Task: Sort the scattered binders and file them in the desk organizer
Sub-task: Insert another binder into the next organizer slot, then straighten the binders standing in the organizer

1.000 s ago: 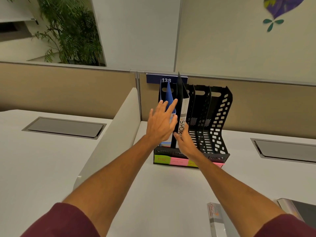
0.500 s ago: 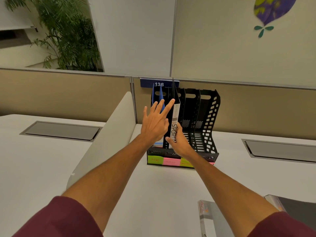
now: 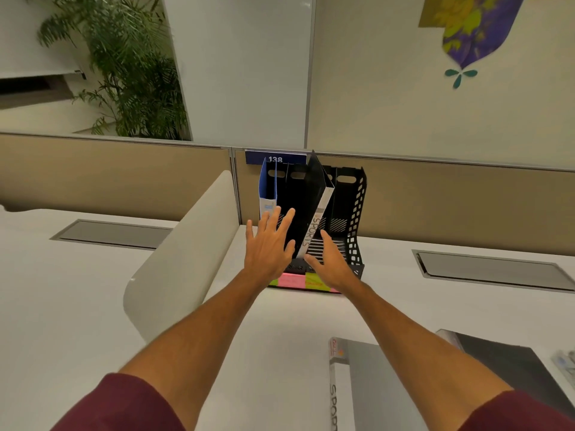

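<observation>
A black desk organizer (image 3: pixel 353 213) is seen standing on the white desk (image 3: pixel 280 337) against a tan partition (image 3: pixel 451 200). A blue binder (image 3: pixel 268 189) is held upright in its leftmost slot. A black binder (image 3: pixel 315 219) with a white spine marked "SPORTS" is set in a middle slot and is tilted, its top leaning to the right. The left hand (image 3: pixel 269 245) is held open before the left slots, fingers straight and spread, nothing gripped. The right hand (image 3: pixel 330 263) is likewise open, fingers extended beside the foot of the white spine; it appears to touch the spine, though contact cannot be told for certain. Green and pink labels (image 3: pixel 292 279) are fixed along the organizer's front edge. Nearer the person, at the lower right, a grey binder (image 3: pixel 370 387) and a dark binder (image 3: pixel 504 365) are laid flat on the desk, well apart from the organizer.
</observation>
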